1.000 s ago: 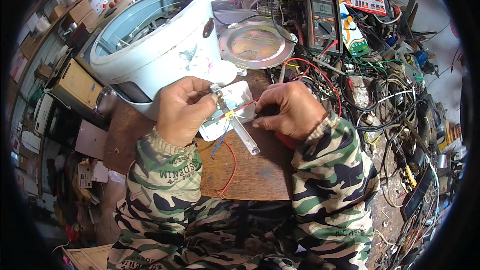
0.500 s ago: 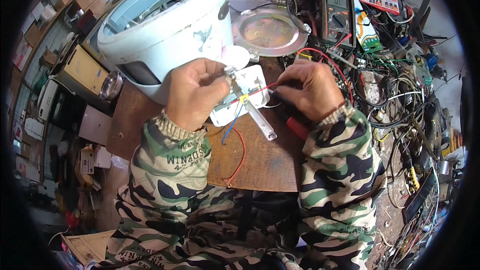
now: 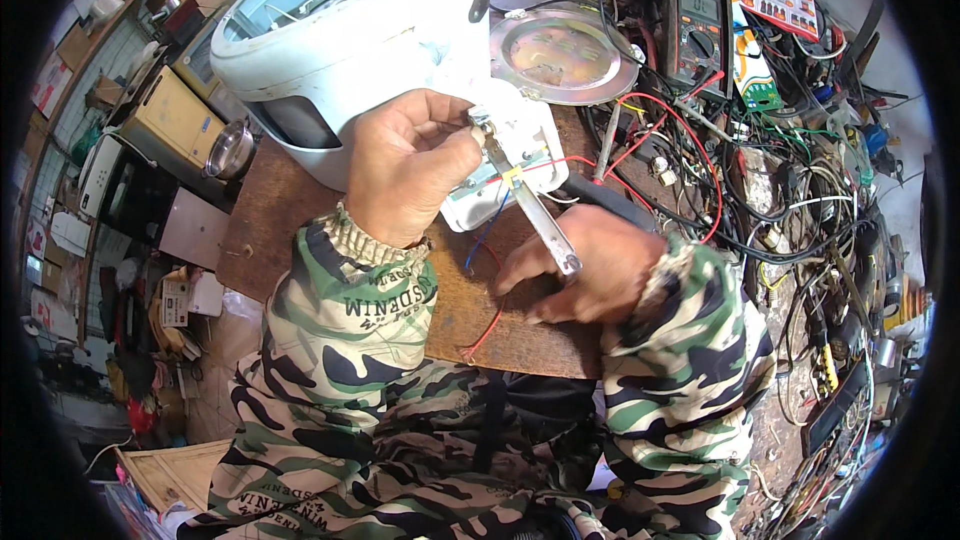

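My left hand (image 3: 405, 165) pinches the upper metal end of a narrow silver lever-like strip (image 3: 541, 219), which slants down to the right. A small yellow piece (image 3: 513, 177) sits at the strip's middle, where red wire passes. Behind it lies a white square plate (image 3: 468, 216) with rounded corners. A blue wire (image 3: 472, 258) and a loose red wire (image 3: 497, 328) hang toward the wooden board. Below the strip's lower end, my right hand (image 3: 610, 265) is held with thumb and fingers apart. A dark tool handle (image 3: 608, 203) shows just beyond it.
A light-blue appliance housing (image 3: 340, 70) stands at the back left on the wooden board (image 3: 275, 240). Behind the plate is a round metal disc (image 3: 560, 52). A multimeter (image 3: 698, 30) and tangled cables (image 3: 800, 200) crowd the right side.
My right hand has left the red wire and moved down toward me, its fingers now spread. My left hand, with the strip, has shifted slightly right in view, as has the whole scene.
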